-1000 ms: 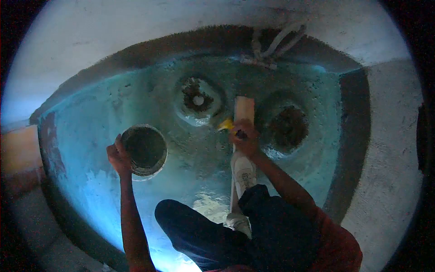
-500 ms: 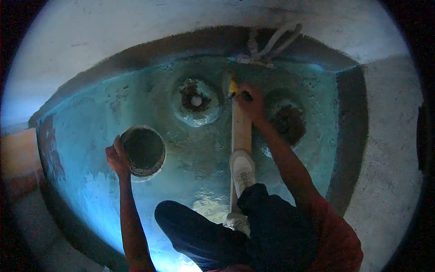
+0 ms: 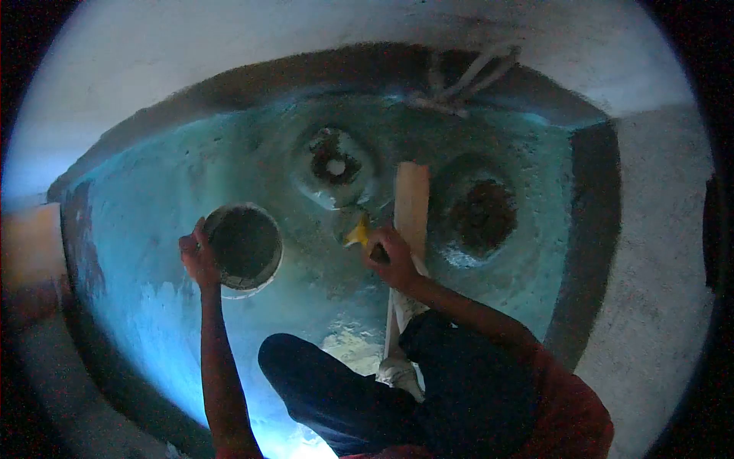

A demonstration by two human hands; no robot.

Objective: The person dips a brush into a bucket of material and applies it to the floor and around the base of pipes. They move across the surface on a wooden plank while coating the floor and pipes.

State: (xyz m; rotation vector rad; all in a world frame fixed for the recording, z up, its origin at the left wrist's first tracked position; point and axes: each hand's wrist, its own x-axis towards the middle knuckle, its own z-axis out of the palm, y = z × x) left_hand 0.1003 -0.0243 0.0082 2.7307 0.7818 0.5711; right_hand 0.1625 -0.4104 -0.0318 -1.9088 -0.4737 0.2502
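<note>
At the left, a round bucket [image 3: 245,249] filled with dark grey stuff is gripped at its rim by my left hand [image 3: 200,256]. My right hand [image 3: 388,256] is closed round the dark handle of a brush-like tool [image 3: 358,230] with a yellow part. The tool's head is low over the wet, greenish floor [image 3: 306,252], just below the left round fitting. Whether it touches the floor I cannot tell. Right beside my right hand runs a narrow wooden plank [image 3: 411,203].
Two round raised fittings, one left [image 3: 336,167] and one right [image 3: 483,218], stand in the floor. Pale pipes [image 3: 466,80] rise at the back wall. My shoes rest on the plank. A light brown block [image 3: 32,241] is at the far left.
My right hand has moved from the plank's far end toward me and to the left, bringing the tool along. My left hand still holds the bucket, which is nearly unmoved.
</note>
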